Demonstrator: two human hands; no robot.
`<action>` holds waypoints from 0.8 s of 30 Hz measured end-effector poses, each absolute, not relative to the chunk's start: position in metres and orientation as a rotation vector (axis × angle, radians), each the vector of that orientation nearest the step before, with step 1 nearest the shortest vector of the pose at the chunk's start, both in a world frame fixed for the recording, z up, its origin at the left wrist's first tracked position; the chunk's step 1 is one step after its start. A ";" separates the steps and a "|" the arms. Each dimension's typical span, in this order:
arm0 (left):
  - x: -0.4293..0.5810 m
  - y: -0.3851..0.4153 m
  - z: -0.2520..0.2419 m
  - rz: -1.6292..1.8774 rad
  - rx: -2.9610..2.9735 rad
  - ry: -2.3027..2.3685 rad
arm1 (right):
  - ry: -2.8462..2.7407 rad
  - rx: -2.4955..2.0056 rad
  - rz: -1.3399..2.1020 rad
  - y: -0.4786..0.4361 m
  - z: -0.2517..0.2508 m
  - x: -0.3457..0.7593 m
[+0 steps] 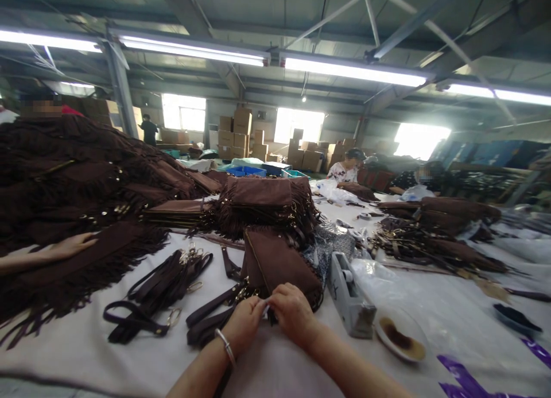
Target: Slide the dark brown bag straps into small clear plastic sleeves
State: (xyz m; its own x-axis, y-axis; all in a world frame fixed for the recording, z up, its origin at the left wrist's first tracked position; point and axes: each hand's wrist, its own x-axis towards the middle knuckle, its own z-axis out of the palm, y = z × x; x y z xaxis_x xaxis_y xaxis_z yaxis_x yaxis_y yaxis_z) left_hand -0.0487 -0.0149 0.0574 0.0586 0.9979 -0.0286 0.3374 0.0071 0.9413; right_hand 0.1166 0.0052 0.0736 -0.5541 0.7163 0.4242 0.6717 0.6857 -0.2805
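My left hand (246,320), with a bangle at the wrist, and my right hand (293,307) meet with fingertips pinched together. What they pinch is small and mostly covered by the fingers; a bit of dark material shows under them. Just beyond lies a brown bag (279,260) with a zipper along one side, and my right hand is against its near edge. Beside my left hand rest dark straps (210,309) with metal fittings. Below my left wrist, part of another dark strap (222,381) shows. Further left is a bundle of straps (166,283) with gold clasps.
Right of the bag stand a grey tape dispenser (353,300) and a dish of brown liquid (401,335). A co-worker's hand (71,247) lies on a fringed brown piece at left. Stacked fringed bags (267,194) rise behind; more bags (456,211) lie at right.
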 end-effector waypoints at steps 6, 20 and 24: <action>-0.045 -0.021 0.052 1.021 1.686 1.478 | -2.270 -1.259 0.603 0.018 0.087 0.112; -0.043 -0.024 0.045 1.023 1.819 1.557 | -2.692 -1.195 0.042 0.018 0.099 0.108; -0.041 -0.027 0.047 0.985 1.869 1.596 | -2.730 -1.149 -0.038 0.021 0.097 0.105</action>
State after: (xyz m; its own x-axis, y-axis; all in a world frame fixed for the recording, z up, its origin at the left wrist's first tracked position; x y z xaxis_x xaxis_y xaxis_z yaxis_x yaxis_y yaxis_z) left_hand -0.0412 -0.0274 0.0468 0.0568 0.9764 0.2086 0.6237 -0.1978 0.7562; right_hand 0.1055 0.0210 0.0970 -0.6853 0.7071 0.1743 0.7116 0.7010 -0.0460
